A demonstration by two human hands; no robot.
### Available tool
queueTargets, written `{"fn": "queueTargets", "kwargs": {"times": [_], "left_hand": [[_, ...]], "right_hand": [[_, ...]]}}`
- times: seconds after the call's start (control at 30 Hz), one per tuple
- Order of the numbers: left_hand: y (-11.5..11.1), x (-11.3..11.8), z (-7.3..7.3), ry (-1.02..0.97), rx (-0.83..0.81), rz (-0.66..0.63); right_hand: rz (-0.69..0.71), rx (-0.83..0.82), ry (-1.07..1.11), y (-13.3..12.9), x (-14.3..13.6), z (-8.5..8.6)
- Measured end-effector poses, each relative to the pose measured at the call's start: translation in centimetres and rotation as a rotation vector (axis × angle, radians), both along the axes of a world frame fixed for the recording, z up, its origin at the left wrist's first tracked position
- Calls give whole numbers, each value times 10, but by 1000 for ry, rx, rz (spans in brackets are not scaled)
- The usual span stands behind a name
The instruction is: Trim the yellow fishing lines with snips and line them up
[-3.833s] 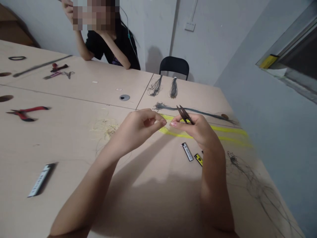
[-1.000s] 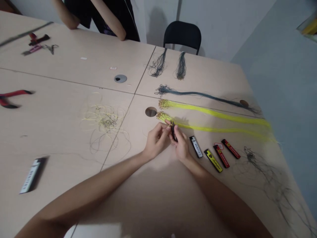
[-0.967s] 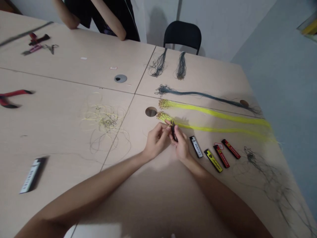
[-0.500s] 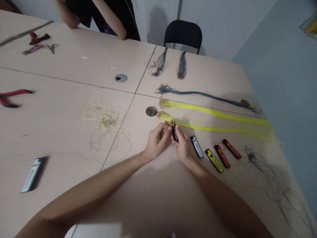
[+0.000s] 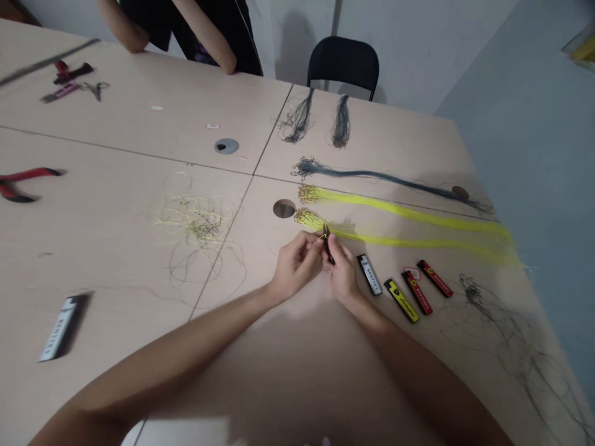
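Observation:
Near the middle of the table, my left hand (image 5: 296,265) pinches a thin yellow line (image 5: 321,236) with a golden tint; whether a hook is on it I cannot tell. My right hand (image 5: 343,267) is closed around small black thread snips (image 5: 327,238), their tips pointing up and slightly apart beside the line. Fingers hide most of the snips. Just beyond lie a bundle of bright yellow lines (image 5: 400,242) and a second yellow bundle (image 5: 418,218), both with golden hooks at their left ends. Farther back stretches a dark blue-green bundle (image 5: 381,177) with dark hooks.
Several lighters, including a yellow lighter (image 5: 401,300), lie right of my hands. Loose tangled line (image 5: 199,223) sits left; dark tangled line (image 5: 515,334) is at right. Red-handled pliers (image 5: 28,176) lie far left. A person's forearms (image 5: 209,37) rest at the far edge, near a black chair (image 5: 344,62).
My hands stay together in almost the same place. The snip blades look slightly shifted against the yellow line; the items on the table lie as before.

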State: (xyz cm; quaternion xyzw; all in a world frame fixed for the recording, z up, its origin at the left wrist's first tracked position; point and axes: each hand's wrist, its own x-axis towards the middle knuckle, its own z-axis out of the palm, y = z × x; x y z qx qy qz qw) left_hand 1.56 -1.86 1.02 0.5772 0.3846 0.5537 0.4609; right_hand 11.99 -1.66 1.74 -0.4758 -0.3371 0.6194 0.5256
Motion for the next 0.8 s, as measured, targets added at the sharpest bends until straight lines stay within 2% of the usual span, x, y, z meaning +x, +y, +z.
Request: {"fn": "queueTargets", "kwargs": {"times": [0.4, 0.67, 0.8], "left_hand": [[0, -1, 5, 76, 77, 79], [-1, 1, 6, -21, 54, 8], [-1, 0, 7, 15, 44, 55]], "right_hand": [[-30, -6, 15, 1, 1, -1], [72, 93, 88, 0, 5, -5], [68, 107, 129, 2, 6, -4]]}}
